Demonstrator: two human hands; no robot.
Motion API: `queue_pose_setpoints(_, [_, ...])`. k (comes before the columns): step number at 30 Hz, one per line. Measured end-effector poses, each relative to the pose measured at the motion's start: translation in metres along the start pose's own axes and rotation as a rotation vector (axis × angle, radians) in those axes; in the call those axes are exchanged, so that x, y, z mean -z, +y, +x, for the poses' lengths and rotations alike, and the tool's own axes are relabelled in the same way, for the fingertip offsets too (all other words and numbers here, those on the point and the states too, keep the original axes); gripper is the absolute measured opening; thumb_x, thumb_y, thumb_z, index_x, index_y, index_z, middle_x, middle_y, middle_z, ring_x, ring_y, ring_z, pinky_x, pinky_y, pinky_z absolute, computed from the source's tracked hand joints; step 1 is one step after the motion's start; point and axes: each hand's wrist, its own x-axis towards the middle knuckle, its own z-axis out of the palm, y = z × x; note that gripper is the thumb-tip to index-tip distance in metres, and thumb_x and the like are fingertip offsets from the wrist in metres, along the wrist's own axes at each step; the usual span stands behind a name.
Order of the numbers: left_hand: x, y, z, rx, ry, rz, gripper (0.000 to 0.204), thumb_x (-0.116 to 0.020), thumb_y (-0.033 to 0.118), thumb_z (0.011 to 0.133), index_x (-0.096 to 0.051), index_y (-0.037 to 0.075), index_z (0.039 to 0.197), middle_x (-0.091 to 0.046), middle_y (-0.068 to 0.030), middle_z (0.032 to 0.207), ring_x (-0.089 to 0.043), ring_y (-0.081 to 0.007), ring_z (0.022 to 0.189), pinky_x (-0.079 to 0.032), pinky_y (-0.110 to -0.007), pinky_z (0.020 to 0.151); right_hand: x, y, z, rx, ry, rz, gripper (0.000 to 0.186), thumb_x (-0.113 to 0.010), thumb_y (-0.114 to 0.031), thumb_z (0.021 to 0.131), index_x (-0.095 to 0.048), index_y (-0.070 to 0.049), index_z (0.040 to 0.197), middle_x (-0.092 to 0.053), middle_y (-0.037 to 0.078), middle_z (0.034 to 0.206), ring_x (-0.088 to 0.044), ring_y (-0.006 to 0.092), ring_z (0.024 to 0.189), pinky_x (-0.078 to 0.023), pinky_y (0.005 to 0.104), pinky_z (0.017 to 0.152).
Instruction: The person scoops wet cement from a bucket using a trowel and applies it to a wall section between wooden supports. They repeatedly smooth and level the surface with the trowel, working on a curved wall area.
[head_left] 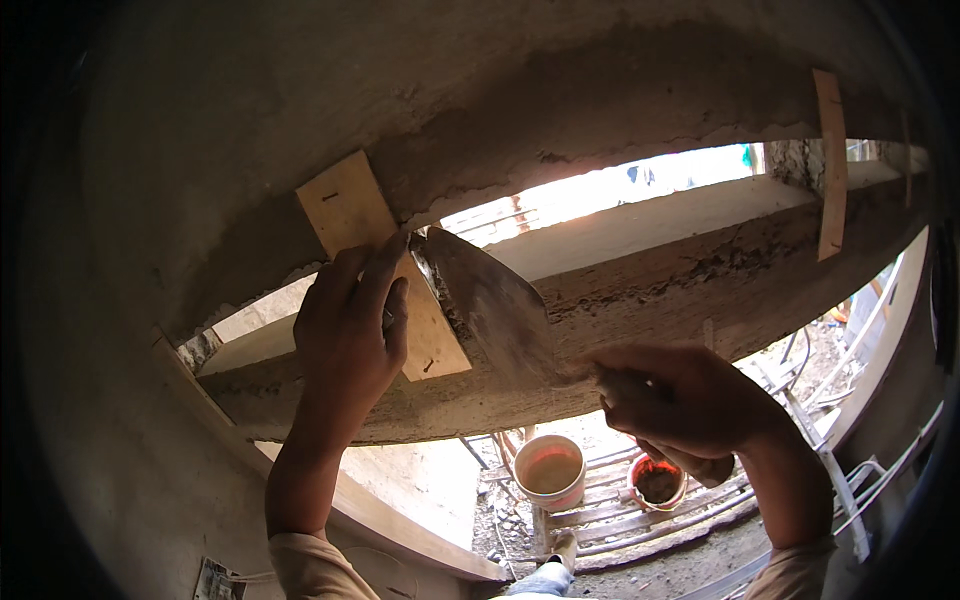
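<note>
The right hand (685, 400) is closing firmly around the handle of a trowel (495, 300), with the butt of the handle showing below the fist. From this hand, the blade is reaching up and to the left; the trowel's long axis is running on a diagonal, handle at lower right, tip at upper left. The tip is pointing toward the fingertips of the left hand (345, 320) and lying just beside the right edge of a board (438, 330); whether it is touching the board cannot be told.

The left hand is resting over the board's middle, back toward the viewer, fingers pointing up and right and partly bent, thumb drawn in near them. A small glint is showing by the thumb, but whether the hand is holding anything cannot be told. It is nearer to the board and tip than the right hand is.

The board is slanting from upper left to lower right, more steeply than the trowel, and bridging a gap (590, 215) between the wall (600, 95) and a beam (660, 310). A nail is showing near each end. Farther right, a strip (831, 165) is crossing the same gap; below, two buckets (550, 496) are standing on planks (600, 517).
</note>
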Motion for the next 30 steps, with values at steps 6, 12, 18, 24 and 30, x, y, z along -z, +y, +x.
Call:
queue_pose_setpoints(6, [-0.009, 0.001, -0.003, -0.035, 0.043, 0.090, 0.065, -0.069, 0.001, 0.079, -0.061, 0.019, 0.140, -0.058, -0.0086, 0.108, -0.063, -0.0253, 0.087, -0.054, -0.038, 0.075, 0.005, 0.015, 0.010, 0.066, -0.035, 0.102, 0.054, -0.072, -0.019, 0.092, -0.055, -0.004, 0.141, -0.070, 0.010, 0.086, -0.068, 0.0161, 0.067, -0.057, 0.0321, 0.065])
queue_pose_setpoints(12, [-0.010, 0.006, -0.023, 0.054, -0.017, -0.126, 0.064, -0.066, 0.002, 0.081, -0.060, 0.019, 0.142, -0.060, -0.0095, 0.109, -0.062, -0.0239, 0.089, -0.053, -0.038, 0.076, 0.000, 0.023, -0.005, -0.193, -0.076, 0.173, 0.059, -0.077, -0.018, 0.089, -0.057, -0.009, 0.143, -0.071, 0.008, 0.089, -0.071, 0.0163, 0.076, -0.058, 0.0328, 0.071])
queue_pose_setpoints(18, [0.039, 0.076, -0.075, -0.183, -0.698, -0.586, 0.050, -0.067, 0.010, 0.093, -0.061, 0.019, 0.142, -0.064, -0.0119, 0.121, -0.062, -0.0255, 0.086, -0.053, -0.039, 0.078, 0.000, 0.124, -0.159, 0.208, -0.055, -0.110, 0.060, -0.081, -0.012, 0.084, -0.060, -0.009, 0.140, -0.074, 0.010, 0.105, -0.071, 0.0180, 0.077, -0.058, 0.0327, 0.074])
queue_pose_setpoints(24, [-0.066, 0.126, -0.209, 0.032, -1.537, -1.308, 0.044, -0.070, 0.016, 0.095, -0.063, 0.011, 0.138, -0.065, -0.0139, 0.125, -0.066, -0.0254, 0.098, -0.054, -0.035, 0.089, -0.161, 0.297, -0.413, -1.379, 0.633, 0.327, 0.056, -0.067, -0.015, 0.086, -0.056, -0.001, 0.140, -0.073, 0.020, 0.107, -0.070, 0.0279, 0.079, -0.056, 0.0388, 0.067])
queue_pose_setpoints(30, [-0.148, 0.153, -0.441, 0.284, -1.956, -0.787, 0.038, -0.069, 0.026, 0.094, -0.070, 0.010, 0.128, -0.069, -0.0180, 0.116, -0.065, -0.0321, 0.103, -0.051, -0.039, 0.092, -0.311, 0.493, -0.406, -1.318, 0.616, 0.214, 0.055, -0.084, -0.037, 0.073, -0.065, 0.007, 0.099, -0.069, 0.031, 0.088, -0.072, 0.0396, 0.088, -0.056, 0.0479, 0.076])
